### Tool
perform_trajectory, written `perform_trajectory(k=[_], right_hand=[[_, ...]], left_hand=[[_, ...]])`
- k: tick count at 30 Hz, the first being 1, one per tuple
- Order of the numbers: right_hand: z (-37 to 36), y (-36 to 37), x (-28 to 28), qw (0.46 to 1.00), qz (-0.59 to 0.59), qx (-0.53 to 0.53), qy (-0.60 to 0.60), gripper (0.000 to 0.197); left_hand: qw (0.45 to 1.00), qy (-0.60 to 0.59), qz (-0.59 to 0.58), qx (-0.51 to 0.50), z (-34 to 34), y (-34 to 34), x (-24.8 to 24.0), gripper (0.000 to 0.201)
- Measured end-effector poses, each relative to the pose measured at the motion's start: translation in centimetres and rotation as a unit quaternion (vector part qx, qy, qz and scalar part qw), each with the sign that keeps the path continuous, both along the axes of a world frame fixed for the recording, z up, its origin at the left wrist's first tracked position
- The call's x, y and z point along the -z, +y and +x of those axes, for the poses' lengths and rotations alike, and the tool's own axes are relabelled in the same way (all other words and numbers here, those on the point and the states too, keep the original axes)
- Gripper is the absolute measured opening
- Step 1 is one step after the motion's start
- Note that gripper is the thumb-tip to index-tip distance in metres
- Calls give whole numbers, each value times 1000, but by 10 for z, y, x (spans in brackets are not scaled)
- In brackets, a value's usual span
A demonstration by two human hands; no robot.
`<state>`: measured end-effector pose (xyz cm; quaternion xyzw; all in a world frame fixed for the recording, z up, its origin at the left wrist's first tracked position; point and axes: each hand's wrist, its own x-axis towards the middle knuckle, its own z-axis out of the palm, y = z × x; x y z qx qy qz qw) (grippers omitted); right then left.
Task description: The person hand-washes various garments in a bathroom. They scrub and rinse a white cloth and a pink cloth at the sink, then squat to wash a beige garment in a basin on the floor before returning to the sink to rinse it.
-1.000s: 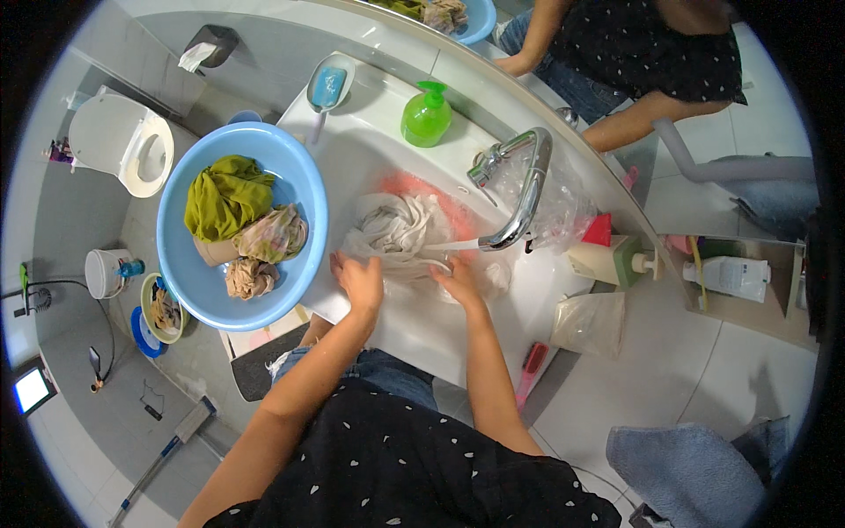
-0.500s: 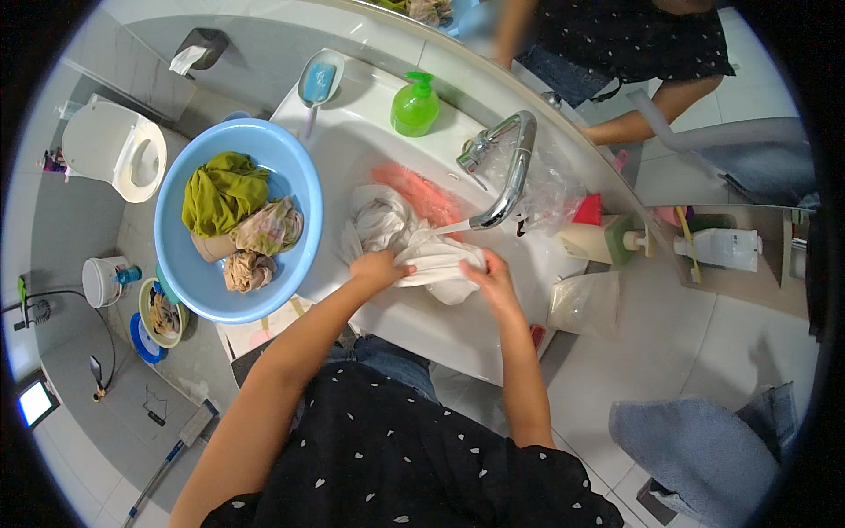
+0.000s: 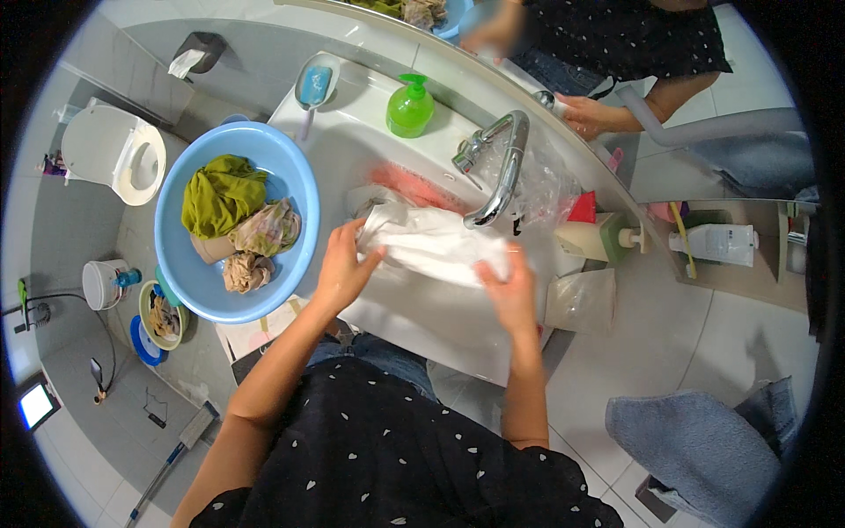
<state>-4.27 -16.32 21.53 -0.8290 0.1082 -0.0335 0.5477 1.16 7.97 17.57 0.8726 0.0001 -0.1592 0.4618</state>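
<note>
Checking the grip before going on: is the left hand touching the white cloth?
Touching. The head view shows it: the thumb of the left hand overlaps the left end of the white cloth, with no visible gap.

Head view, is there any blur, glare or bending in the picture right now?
In the head view, the right hand looks slightly soft, perhaps from motion; in the head view, the faucet carries bright glints and the screen is washed out; also in the head view, the mirror has a bowed lower edge, and the picture's corners go black.
</note>
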Motion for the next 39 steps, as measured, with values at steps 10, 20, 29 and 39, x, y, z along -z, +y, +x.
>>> perform_trajectory(k=[10, 20, 29, 39], right_hand=[[-27, 31, 56, 936, -135, -311, 95, 38], [-46, -17, 119, 845, -427, -267, 180, 28], [-38, -57, 48, 968, -198, 19, 153, 20], [-44, -9, -88, 961, 40, 154, -228, 18]], left_hand=[[892, -157, 81, 417, -5, -20, 57, 36], [895, -189, 92, 394, -17, -8, -22, 26], [968, -58, 87, 226, 1, 11, -60, 22], [901, -312, -291, 84, -6, -11, -122, 17]])
